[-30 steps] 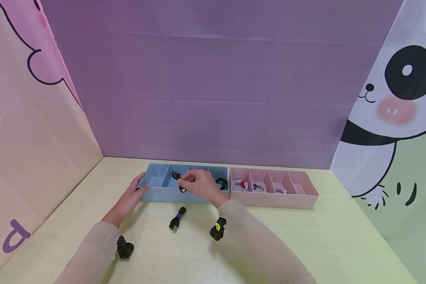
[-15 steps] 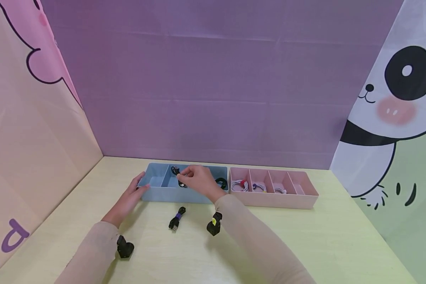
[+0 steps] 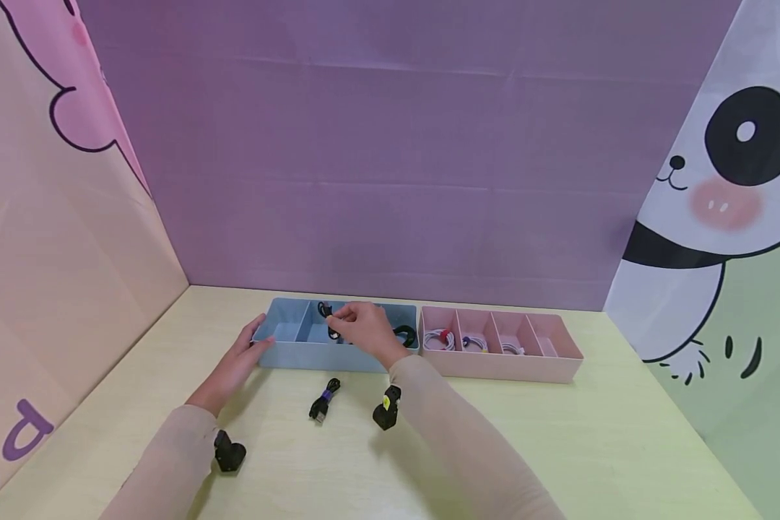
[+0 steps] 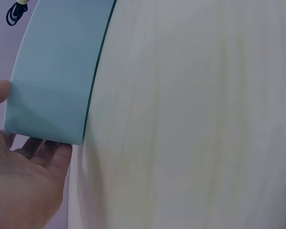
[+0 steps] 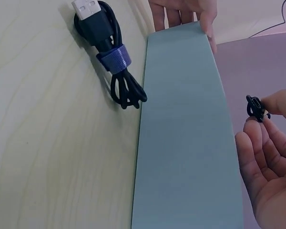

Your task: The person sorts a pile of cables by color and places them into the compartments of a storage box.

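Observation:
My right hand (image 3: 368,329) pinches a bundled black cable (image 3: 325,310) between thumb and fingertips, over the second compartment from the left of a light blue divided box (image 3: 325,357). The right wrist view shows the held cable (image 5: 256,109) beyond the box's rim. At the box's left end, my left hand (image 3: 239,352) grips it, thumb at the rim and fingers against the end wall (image 4: 45,136). Another black USB cable (image 3: 325,401), bound with a purple strap (image 5: 114,59), lies on the table in front. A dark coiled cable (image 3: 404,334) sits in the box's rightmost compartment. My right hand partly hides the middle compartments.
A pink divided box (image 3: 503,366) stands right beside the blue one. Three of its compartments hold white coiled cables (image 3: 439,339). Behind both boxes rises a purple backdrop (image 3: 390,180). Printed panels flank the pale wooden table (image 3: 526,448).
My right hand has shifted slightly away from me with the black cable, staying over the blue box. The left hand keeps its place at the box's end.

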A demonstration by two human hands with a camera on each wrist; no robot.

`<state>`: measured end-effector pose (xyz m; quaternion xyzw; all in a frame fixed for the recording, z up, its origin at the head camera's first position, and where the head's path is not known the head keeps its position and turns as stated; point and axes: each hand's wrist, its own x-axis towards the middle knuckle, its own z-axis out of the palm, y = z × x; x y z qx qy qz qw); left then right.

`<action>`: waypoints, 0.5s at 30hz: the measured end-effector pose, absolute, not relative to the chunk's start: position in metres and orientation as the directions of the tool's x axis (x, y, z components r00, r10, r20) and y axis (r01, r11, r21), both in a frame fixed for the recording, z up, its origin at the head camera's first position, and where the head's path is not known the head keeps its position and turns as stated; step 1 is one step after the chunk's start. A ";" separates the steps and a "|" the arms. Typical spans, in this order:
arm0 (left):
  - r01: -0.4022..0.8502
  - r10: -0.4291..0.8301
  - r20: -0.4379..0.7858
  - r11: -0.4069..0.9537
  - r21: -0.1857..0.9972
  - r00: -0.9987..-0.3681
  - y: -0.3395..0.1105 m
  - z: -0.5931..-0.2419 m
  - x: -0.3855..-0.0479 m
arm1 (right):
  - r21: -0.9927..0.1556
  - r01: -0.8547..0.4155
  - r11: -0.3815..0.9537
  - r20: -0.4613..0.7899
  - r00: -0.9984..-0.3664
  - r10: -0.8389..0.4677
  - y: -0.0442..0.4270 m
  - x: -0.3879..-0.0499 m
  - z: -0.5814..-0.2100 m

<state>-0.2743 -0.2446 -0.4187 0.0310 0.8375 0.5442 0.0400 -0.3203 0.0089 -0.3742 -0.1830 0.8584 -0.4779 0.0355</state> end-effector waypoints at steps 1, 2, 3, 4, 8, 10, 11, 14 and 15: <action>0.009 0.096 -0.033 0.405 0.914 -0.995 -0.245 -0.419 -0.274 | -0.834 -0.280 0.476 0.116 -0.931 -0.346 0.009 -0.321 -0.375; 0.010 0.098 -0.032 0.403 0.915 -0.995 -0.244 -0.419 -0.274 | -0.832 -0.279 0.480 0.116 -0.933 -0.342 0.008 -0.321 -0.376; 0.010 0.098 -0.032 0.400 0.917 -0.995 -0.244 -0.419 -0.274 | -0.830 -0.278 0.483 0.116 -0.934 -0.338 0.008 -0.321 -0.377; 0.010 0.099 -0.032 0.399 0.917 -0.995 -0.244 -0.419 -0.273 | -0.827 -0.281 0.486 0.119 -0.934 -0.336 0.008 -0.321 -0.377; 0.025 0.102 -0.017 0.393 0.919 -0.995 -0.244 -0.418 -0.273 | -0.815 -0.286 0.505 0.129 -0.938 -0.323 0.008 -0.321 -0.380; 0.033 0.101 -0.008 0.392 0.920 -0.995 -0.244 -0.419 -0.274 | -0.812 -0.286 0.509 0.130 -0.938 -0.320 0.008 -0.321 -0.381; 0.037 0.100 -0.003 0.389 0.920 -0.995 -0.245 -0.419 -0.274 | -0.812 -0.284 0.509 0.129 -0.939 -0.317 0.008 -0.321 -0.381; 0.036 0.097 -0.002 0.386 0.922 -0.995 -0.245 -0.420 -0.275 | -0.816 -0.281 0.505 0.128 -0.940 -0.317 0.007 -0.323 -0.382; 0.034 0.097 -0.003 0.385 0.922 -0.995 -0.245 -0.421 -0.275 | -0.818 -0.281 0.501 0.129 -0.940 -0.317 0.007 -0.323 -0.383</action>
